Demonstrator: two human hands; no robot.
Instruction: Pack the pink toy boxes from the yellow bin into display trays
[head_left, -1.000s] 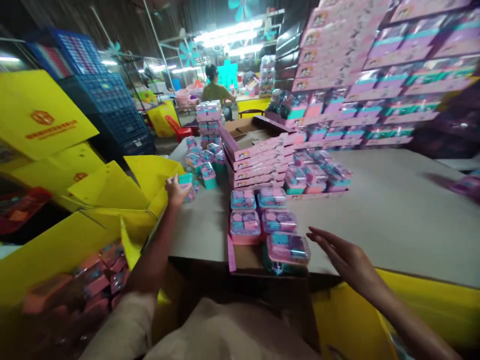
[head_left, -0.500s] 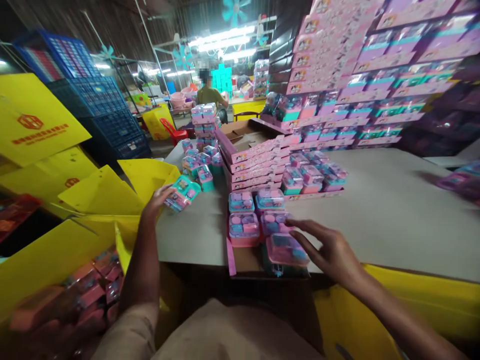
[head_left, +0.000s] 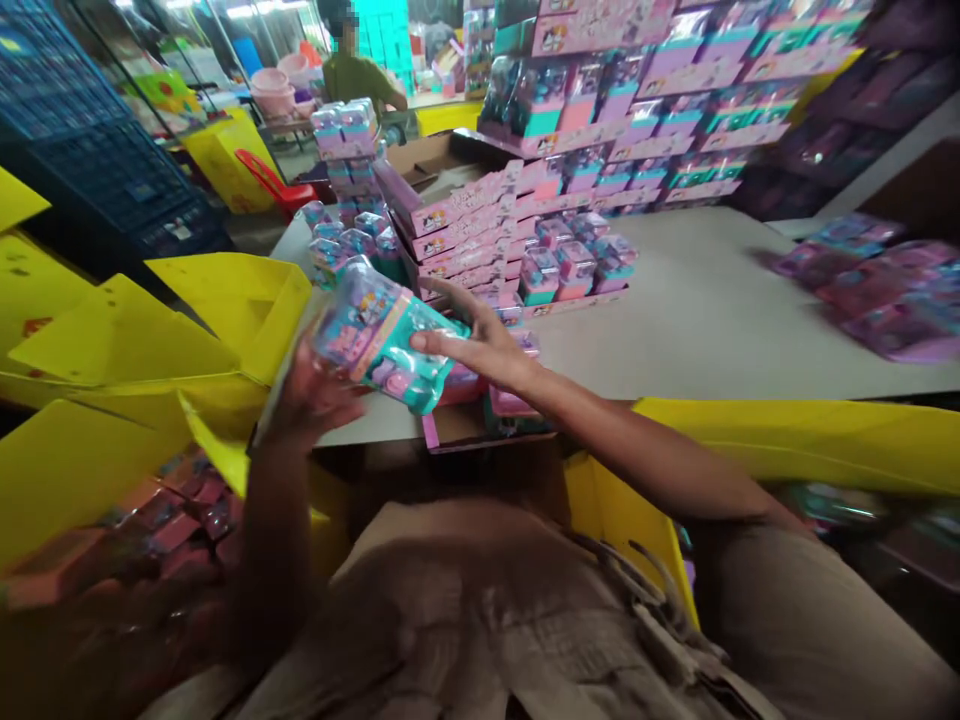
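My left hand [head_left: 311, 395] grips a teal toy pack with a clear blister lid [head_left: 382, 335], held tilted above the table's near edge. My right hand [head_left: 480, 345] reaches across from the right, and its fingertips touch the pack's right end, fingers extended. Beneath my right hand, a few pink toy packs [head_left: 510, 400] lie in a shallow pink tray [head_left: 442, 430] at the table edge. More small packs [head_left: 574, 265] sit in a cluster farther back on the grey table [head_left: 712, 320].
Yellow cartons [head_left: 150, 340] stand open at my left, one holding pink packs [head_left: 172, 525]. Another yellow carton [head_left: 787, 445] sits at my right. Stacked pink display boxes [head_left: 465, 215] and a wall of boxed toys [head_left: 652, 110] fill the back. A person [head_left: 356, 70] sits far behind. Blue crates [head_left: 90, 160] stand at left.
My left hand brought the teal pack from the far left of the table toward me and raised it. My right hand left the pink packs and moved left to meet it. The camera tilted down.
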